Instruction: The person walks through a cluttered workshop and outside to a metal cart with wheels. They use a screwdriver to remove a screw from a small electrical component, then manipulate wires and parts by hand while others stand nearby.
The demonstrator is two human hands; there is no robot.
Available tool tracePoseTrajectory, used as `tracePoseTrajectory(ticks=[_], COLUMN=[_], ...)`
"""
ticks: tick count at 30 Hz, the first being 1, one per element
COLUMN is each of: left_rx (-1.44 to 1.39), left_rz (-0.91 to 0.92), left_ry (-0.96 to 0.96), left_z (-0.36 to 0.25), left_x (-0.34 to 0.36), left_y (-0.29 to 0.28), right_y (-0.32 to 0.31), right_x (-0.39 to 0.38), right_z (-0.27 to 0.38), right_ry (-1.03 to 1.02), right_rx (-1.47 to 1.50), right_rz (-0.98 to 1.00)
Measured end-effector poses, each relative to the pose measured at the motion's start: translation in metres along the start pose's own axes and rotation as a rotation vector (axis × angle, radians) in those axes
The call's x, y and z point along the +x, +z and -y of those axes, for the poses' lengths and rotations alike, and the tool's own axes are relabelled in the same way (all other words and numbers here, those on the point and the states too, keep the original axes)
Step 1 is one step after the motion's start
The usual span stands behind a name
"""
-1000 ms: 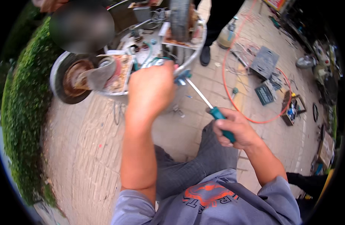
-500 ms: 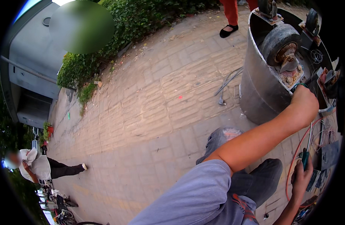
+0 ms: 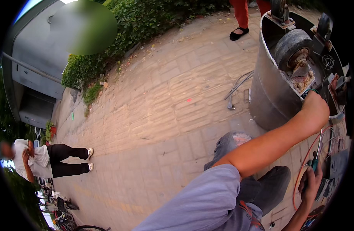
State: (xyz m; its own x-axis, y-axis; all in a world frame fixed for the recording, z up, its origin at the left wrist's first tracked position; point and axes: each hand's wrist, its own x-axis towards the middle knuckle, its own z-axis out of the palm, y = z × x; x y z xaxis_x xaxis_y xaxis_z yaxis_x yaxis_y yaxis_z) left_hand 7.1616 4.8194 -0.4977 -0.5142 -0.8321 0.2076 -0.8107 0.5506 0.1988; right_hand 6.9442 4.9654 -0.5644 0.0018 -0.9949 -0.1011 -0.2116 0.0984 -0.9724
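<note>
Turned leftward since the first frame: head view. Right hand (image 3: pixel 311 183): curled round screwdriver (image 3: pixel 314 163). Risk: attention elsewhere, blade may slip into left hand (image 3: pixel 317 106), just above in view. Screwdriver: long axis steep, shaft upward, tip unseen. Left hand: at drum (image 3: pixel 269 92) rim, hold untellable.

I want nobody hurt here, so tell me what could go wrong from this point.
The screwdriver in the right hand points up toward the left hand at the metal drum's rim; a slip might jab it. The rusty wheel plate beside the left hand could scrape the knuckles. The corded plug lying on the paving near the drum may trip someone.
</note>
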Motion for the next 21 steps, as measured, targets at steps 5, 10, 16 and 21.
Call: tracePoseTrajectory(ticks=[5,10,16,21], left_rx=[-0.083,-0.142,-0.033,-0.024], left_rz=[-0.039,-0.157,0.021,0.078], left_ry=[-0.042,0.040,-0.073,-0.078], left_z=[0.008,0.001,0.011,-0.001], left_x=[-0.010,-0.005,-0.017,-0.011], left_y=[-0.008,-0.012,-0.030,-0.036], right_y=[0.016,0.011,0.016,0.018], right_x=[-0.006,-0.014,0.000,-0.007], right_z=[0.022,0.036,0.064,0.052], right_ry=[0.101,0.511,0.540,-0.194], right_rx=[-0.176,1.325,0.736,-0.481], right_rz=[-0.042,0.182,0.328,0.024])
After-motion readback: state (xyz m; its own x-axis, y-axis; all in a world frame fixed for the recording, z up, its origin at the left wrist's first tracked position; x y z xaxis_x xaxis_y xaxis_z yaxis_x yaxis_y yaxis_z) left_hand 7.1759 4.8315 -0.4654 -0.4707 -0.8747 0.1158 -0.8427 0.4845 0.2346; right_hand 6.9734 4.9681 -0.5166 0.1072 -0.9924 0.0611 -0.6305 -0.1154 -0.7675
